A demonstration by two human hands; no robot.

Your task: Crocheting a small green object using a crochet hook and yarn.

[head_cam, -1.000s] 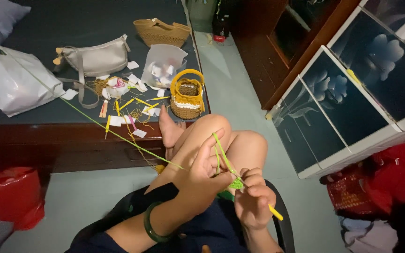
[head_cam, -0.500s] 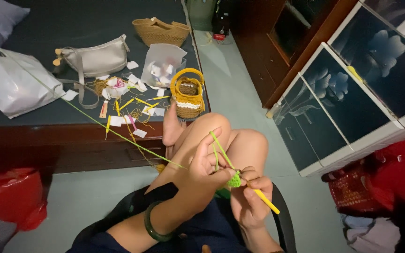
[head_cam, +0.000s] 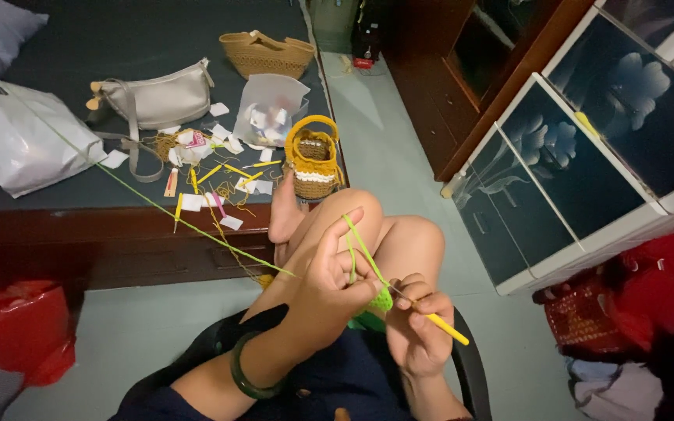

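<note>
My left hand [head_cam: 335,285] pinches a small green crochet piece [head_cam: 384,298] and has green yarn [head_cam: 360,242] looped over its raised forefinger. The yarn strand runs up and left to a white plastic bag [head_cam: 21,140] on the bed. A dark green bangle [head_cam: 245,373] circles that wrist. My right hand [head_cam: 419,331] grips a yellow-handled crochet hook [head_cam: 446,328] with its tip at the green piece. Both hands hover over my bent knees [head_cam: 368,230], and one foot rests against the bed edge.
The dark bed [head_cam: 118,35] holds a grey shoulder bag [head_cam: 157,100], a tan woven basket [head_cam: 267,53], a small yellow crocheted basket [head_cam: 312,158], a clear pouch and scattered paper scraps. A red bag [head_cam: 13,331] sits at lower left. Glass-doored cabinets [head_cam: 587,148] stand to the right.
My right hand has shifted the hook a little lower and rightward at the green piece. The left hand and yarn stay nearly as they were.
</note>
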